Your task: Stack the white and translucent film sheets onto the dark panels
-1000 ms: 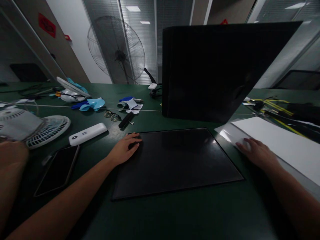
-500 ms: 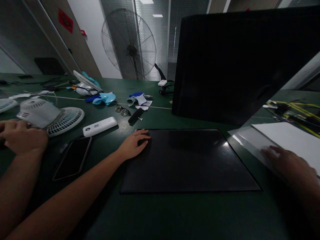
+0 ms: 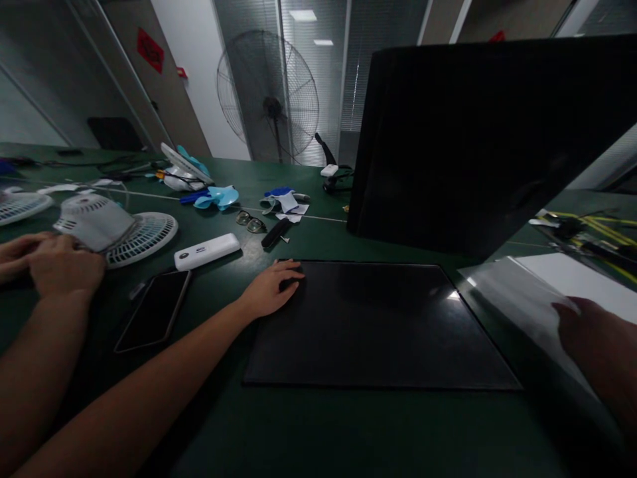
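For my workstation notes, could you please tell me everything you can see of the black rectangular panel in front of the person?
The black rectangular panel lies flat on the green table, long sides running left to right. It looks thin, with a smooth, glossy, glass-like face, narrow dark edging, and no image showing. A bright reflection sits near its right edge, toward the far corner. The person's left hand rests on it, hiding part of the left edge near the far corner.

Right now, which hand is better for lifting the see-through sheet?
Probably the right hand: it holds the sheet by its edge. The left hand is away from it, on the black panel by its far left corner.
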The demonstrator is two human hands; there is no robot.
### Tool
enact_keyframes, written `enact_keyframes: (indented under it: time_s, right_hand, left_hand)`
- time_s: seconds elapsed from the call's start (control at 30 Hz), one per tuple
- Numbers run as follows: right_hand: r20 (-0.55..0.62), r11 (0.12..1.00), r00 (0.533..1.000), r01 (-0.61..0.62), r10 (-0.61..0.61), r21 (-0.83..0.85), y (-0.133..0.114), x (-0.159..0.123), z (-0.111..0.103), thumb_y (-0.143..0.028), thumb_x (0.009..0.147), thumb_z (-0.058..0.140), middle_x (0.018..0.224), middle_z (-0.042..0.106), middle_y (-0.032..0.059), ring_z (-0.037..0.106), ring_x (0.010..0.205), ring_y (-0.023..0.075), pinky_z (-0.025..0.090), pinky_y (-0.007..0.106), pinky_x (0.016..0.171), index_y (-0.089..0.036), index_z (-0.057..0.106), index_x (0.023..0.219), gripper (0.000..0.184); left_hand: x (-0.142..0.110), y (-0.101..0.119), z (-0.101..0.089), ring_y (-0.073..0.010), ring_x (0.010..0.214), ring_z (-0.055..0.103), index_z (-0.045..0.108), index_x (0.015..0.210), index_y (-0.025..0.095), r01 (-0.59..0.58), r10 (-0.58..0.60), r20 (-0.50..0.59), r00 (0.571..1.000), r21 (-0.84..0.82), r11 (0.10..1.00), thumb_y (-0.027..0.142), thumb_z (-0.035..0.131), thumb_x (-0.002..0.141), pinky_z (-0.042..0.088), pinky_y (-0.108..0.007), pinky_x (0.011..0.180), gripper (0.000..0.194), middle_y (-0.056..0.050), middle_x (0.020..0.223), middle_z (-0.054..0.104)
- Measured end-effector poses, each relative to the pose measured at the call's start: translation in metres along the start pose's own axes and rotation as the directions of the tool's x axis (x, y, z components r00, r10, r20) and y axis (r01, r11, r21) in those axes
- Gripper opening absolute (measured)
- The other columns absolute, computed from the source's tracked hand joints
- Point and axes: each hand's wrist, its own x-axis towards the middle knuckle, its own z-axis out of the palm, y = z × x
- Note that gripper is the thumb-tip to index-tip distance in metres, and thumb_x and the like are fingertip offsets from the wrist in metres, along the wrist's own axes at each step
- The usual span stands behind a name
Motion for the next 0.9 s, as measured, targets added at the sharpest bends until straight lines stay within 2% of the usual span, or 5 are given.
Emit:
enact_keyframes:
  time_s: [0.23,0.43,0.63,0.77,0.9]
  right_hand:
    - [0.11,0.875,0.868,0.476,-0.484,0.092,-0.098,-0.11,-0.045,-0.065,0.103,0.01,0.121,0.074,0.0097,0.073,0.098,0.0331,0.062,0.054,0.08,-0.03,0.066,0.138,0.075]
    - [0.184,0.359,0.314,0.871,-0.932,0.335,-0.166,-0.194,-0.056,-0.049,0.104,0.056,0.166,0.038,0.0141,0.042,0.149,0.0449,0.05,0.068,0.114,-0.018,0.053,0.16,0.064]
    - [0.198,0.123,-0.002,0.778,-0.98,0.616,-0.174,-0.197,-0.082,-0.055,0.102,0.071,0.172,0.016,0.0113,0.022,0.159,0.0373,0.023,0.058,0.132,-0.018,0.042,0.166,0.079]
    - [0.16,0.128,0.033,0.765,-0.987,0.632,-0.169,-0.192,-0.078,-0.055,0.106,0.064,0.173,0.016,0.0102,0.023,0.16,0.0345,0.027,0.057,0.132,-0.02,0.038,0.168,0.076]
    - [0.164,0.291,0.24,0.807,-0.957,0.514,-0.165,-0.185,-0.057,-0.052,0.106,0.061,0.175,0.018,0.0123,0.034,0.156,0.037,0.039,0.063,0.125,-0.02,0.039,0.168,0.073]
  left_hand:
    - [0.001,0.003,-0.002,-0.0303,0.151,0.053,0.073,0.134,0.022,0.019,-0.019,-0.004,1.0,-0.031,0.999,0.047,0.047,0.107,0.033,-0.06,0.131,0.045,-0.011,0.154,0.065]
    - [0.001,0.008,-0.008,-0.0329,0.152,0.051,0.063,0.149,0.022,0.034,-0.032,0.022,0.999,-0.086,0.996,0.058,0.042,0.108,0.033,-0.059,0.131,0.058,-0.011,0.158,0.061]
    - [0.0,0.006,-0.008,-0.0396,0.157,0.043,0.052,0.16,0.02,0.003,0.001,0.049,0.999,-0.095,0.995,0.074,0.044,0.102,0.03,-0.058,0.132,0.08,-0.015,0.17,0.045]
    - [-0.004,0.002,-0.005,-0.0353,0.158,0.042,0.047,0.164,0.022,-0.012,0.005,-0.035,0.999,-0.197,0.98,0.072,0.029,0.108,0.03,-0.052,0.133,0.077,-0.013,0.17,0.045]
    - [-0.004,-0.001,-0.002,-0.0337,0.157,0.043,0.048,0.163,0.023,-0.002,-0.005,-0.034,0.999,-0.198,0.98,0.071,0.028,0.109,0.03,-0.051,0.134,0.076,-0.012,0.169,0.048]
